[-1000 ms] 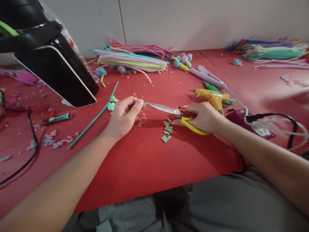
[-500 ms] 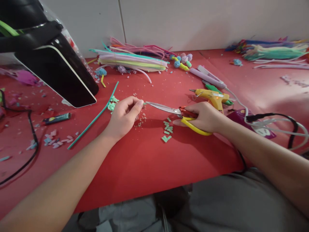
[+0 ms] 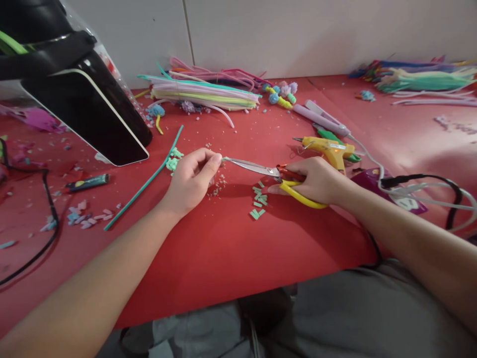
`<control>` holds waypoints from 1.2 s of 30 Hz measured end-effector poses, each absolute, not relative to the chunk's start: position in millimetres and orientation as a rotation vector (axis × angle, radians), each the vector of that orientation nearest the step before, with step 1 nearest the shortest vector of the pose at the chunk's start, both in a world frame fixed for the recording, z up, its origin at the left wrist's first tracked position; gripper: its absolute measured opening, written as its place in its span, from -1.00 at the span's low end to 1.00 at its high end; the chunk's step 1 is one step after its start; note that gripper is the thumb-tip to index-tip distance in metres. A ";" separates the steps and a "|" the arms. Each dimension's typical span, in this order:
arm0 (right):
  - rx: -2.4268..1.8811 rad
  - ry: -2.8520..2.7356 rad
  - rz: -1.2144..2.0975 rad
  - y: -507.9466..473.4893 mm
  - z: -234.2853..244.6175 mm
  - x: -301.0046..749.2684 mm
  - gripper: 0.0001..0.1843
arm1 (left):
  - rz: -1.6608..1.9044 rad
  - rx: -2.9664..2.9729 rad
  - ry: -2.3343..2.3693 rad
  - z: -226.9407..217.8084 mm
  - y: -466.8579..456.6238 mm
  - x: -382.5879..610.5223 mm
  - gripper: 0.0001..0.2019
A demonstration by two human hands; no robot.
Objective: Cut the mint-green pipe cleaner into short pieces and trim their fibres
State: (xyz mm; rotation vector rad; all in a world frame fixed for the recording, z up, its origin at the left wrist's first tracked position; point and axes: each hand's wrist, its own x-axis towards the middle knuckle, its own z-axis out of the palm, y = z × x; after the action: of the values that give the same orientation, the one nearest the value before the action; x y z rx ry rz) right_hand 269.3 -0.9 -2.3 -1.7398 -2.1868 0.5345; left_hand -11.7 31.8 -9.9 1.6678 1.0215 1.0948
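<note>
My left hand (image 3: 196, 179) is closed in a pinch on a small piece of green pipe cleaner (image 3: 224, 159), of which only the tip shows. At that tip are the blades of a pair of scissors (image 3: 257, 168) with red and yellow handles. My right hand (image 3: 316, 181) grips those handles, and the blades look nearly closed. Short cut green pieces (image 3: 258, 201) lie on the red table below the scissors. Trimmed light green bits (image 3: 172, 161) and a long teal pipe cleaner (image 3: 143, 184) lie left of my left hand, with fine clippings around it.
A yellow glue gun (image 3: 328, 147) and a lilac straightener-like tool (image 3: 322, 119) lie beyond my right hand, their cables at right. Pipe cleaner bundles (image 3: 204, 94) line the wall. A black container (image 3: 108, 89) stands at left, near a lighter-like tube (image 3: 88, 183).
Almost nothing differs. The scissor tips and the green tip in my left fingers have shifted very slightly; both hands keep their holds.
</note>
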 end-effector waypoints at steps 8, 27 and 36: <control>-1.755 -2.196 0.541 -0.6 -1.8 270.1 -0.23 | 1.094 1.691 1.033 -9.9 31.7 -11.5 -0.75; -1.787 -2.161 0.561 -2.5 -0.8 270.0 -0.23 | 1.089 1.689 1.037 -10.0 31.9 -11.2 -0.75; -1.749 -2.198 0.514 -1.3 0.2 267.3 -0.21 | 1.080 1.694 1.041 -9.3 31.6 -10.4 -0.74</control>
State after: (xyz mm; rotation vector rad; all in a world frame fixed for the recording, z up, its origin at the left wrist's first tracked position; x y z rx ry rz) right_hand 267.3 -1.3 0.2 -1.7493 -2.1978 0.5144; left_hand -10.4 31.6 -9.3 1.6943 1.0409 1.0798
